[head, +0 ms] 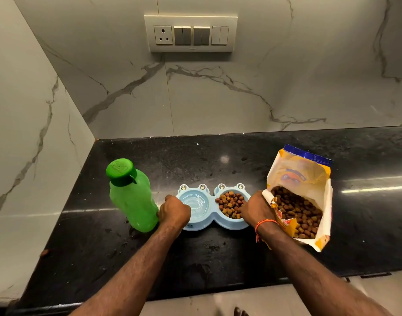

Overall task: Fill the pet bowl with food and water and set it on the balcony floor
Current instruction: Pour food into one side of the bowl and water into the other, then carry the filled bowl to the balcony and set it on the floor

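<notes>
1. The pale blue plastic double pet bowl [212, 209] sits near the front of the black polished stone table [195, 254], long axis running left to right, water in its left well, brown kibble [230, 204] in the right.
2. My left hand [174, 210] curls its fingers over the bowl's left end; my right hand [255, 208] grips the right end. Both are closed on it.
3. The green plastic bottle [131, 197] crowds my left hand, and the open yellow food bag [302, 197] touches my right.
4. I judge that free room lies only upward and toward me.
</notes>
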